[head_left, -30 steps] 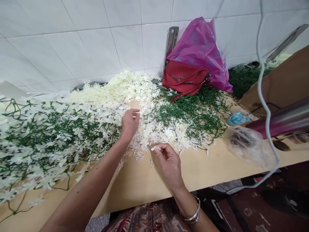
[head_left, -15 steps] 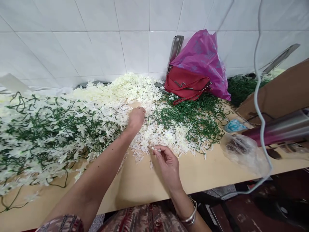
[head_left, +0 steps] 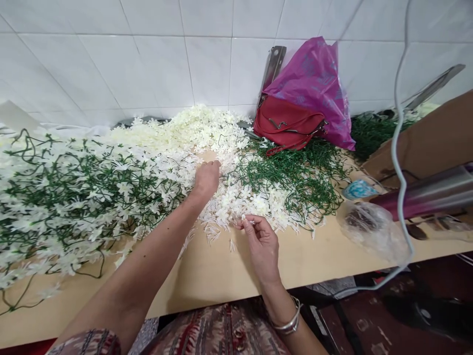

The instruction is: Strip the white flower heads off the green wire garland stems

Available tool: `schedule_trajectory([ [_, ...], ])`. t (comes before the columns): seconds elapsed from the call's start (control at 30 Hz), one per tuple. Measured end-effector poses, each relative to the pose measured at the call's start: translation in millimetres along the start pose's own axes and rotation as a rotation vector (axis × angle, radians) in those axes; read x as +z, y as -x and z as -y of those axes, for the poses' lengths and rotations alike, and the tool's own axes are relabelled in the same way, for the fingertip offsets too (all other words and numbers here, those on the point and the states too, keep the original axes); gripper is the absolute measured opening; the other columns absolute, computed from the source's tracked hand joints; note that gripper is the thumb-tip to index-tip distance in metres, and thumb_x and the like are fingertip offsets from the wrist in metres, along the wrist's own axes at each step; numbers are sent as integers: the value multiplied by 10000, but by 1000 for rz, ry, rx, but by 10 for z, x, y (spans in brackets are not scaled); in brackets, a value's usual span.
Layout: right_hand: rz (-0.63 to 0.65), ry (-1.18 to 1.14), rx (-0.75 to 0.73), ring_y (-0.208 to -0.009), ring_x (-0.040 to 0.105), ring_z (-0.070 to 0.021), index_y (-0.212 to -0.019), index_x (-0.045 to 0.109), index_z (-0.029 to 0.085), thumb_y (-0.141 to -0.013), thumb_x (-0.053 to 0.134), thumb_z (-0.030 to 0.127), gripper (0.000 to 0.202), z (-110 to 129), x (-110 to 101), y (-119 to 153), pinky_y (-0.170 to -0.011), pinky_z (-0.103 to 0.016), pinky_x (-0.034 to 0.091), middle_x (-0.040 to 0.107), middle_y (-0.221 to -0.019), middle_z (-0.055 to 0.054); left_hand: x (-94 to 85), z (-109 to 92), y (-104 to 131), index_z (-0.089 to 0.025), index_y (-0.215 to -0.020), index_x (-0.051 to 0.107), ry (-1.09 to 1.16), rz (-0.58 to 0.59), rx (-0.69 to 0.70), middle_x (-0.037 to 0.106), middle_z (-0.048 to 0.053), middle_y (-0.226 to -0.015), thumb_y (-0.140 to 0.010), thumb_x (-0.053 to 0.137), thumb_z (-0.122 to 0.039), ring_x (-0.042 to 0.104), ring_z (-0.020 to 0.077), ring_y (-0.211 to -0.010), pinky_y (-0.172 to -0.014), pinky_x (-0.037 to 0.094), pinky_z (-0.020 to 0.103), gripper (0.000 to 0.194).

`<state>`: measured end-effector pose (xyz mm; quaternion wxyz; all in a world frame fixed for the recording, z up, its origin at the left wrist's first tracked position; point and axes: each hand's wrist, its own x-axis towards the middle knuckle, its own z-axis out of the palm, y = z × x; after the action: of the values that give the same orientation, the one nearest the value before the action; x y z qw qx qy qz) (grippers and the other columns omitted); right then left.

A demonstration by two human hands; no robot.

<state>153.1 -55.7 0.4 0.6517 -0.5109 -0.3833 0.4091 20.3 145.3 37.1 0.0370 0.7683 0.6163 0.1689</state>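
Artificial white blossoms (head_left: 260, 202) and green stems (head_left: 320, 193), loose on a tabletop (head_left: 306, 261).
Right hand (head_left: 264, 244): thumb and forefinger pinched on a small white piece (head_left: 243, 217) at the blossoms' near edge. Left hand (head_left: 207, 178): curled over the blossoms, contents indeterminable. Risk: slack pinch could lose the piece among look-alikes; tangled stems might snag.
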Motion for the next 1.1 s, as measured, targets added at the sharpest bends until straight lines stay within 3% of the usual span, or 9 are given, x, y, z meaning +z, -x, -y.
schedule_trajectory([
  [0.23,-155,15,-53,-807,700,-187,-999,651,211,-943,712,454,257,15,-45,-4,-819,-372,561,741,-826,-20,-274,-78,199,-172,-1286,662,59,-98,34,671,149,-1275,-996,418,-46,660,300,-1078,-919,496,384,399],
  [0.37,-148,20,-74,-815,689,-182,-1001,644,219,-961,695,443,233,20,-44,3,-822,-369,554,726,-844,-15,-402,-132,458,-172,-1096,736,177,-48,148,715,116,-1069,-1006,477,-107,686,266,-891,-834,524,372,282],
  [0.47,-153,23,-74,-814,687,-184,-1004,646,220,-959,695,448,237,19,-42,1,-824,-372,559,727,-849,-18,-398,-148,633,-173,-1033,748,194,34,174,725,111,-1041,-991,585,-188,698,264,-877,-840,540,370,169],
  [0.57,-149,43,-59,-823,694,-187,-1012,647,219,-965,687,449,238,11,-48,-7,-836,-375,560,736,-851,-22,-333,-177,703,-191,-959,750,257,40,134,737,108,-1027,-936,720,-282,709,280,-909,-840,551,368,99],
  [0.67,-146,38,-56,-823,702,-188,-1009,645,223,-965,685,443,228,-1,-56,-17,-842,-376,561,737,-844,-14,-280,-219,697,-214,-808,722,329,34,110,744,78,-922,-877,753,-193,708,267,-845,-789,547,356,79],
  [0.77,-150,6,-53,-822,704,-183,-1005,648,222,-959,695,428,216,-8,-56,-24,-848,-373,559,732,-839,-10,-300,-215,699,-223,-792,706,377,0,92,758,62,-875,-898,698,-163,705,245,-790,-745,536,347,121],
  [0.9,-138,-13,-47,-824,696,-179,-1002,654,219,-952,705,412,206,5,-48,-23,-844,-369,560,729,-844,-13,-404,-99,769,-213,-885,693,797,-12,-26,769,37,-820,-908,714,-314,699,196,-723,-670,530,299,106],
  [1.0,-136,-10,-42,-819,688,-176,-1000,657,221,-953,705,411,201,11,-46,-13,-838,-366,556,729,-844,-11,-455,-10,870,-191,-959,707,1154,44,-108,762,21,-800,-795,832,-412,680,158,-701,-673,532,273,302],
  [1.1,-143,1,-38,-826,682,-173,-1014,661,221,-957,708,418,210,-2,-49,-6,-848,-364,542,729,-855,-10,-439,19,1006,-180,-991,744,1286,31,-135,762,27,-825,-706,904,-449,689,153,-745,-718,554,276,424],
])
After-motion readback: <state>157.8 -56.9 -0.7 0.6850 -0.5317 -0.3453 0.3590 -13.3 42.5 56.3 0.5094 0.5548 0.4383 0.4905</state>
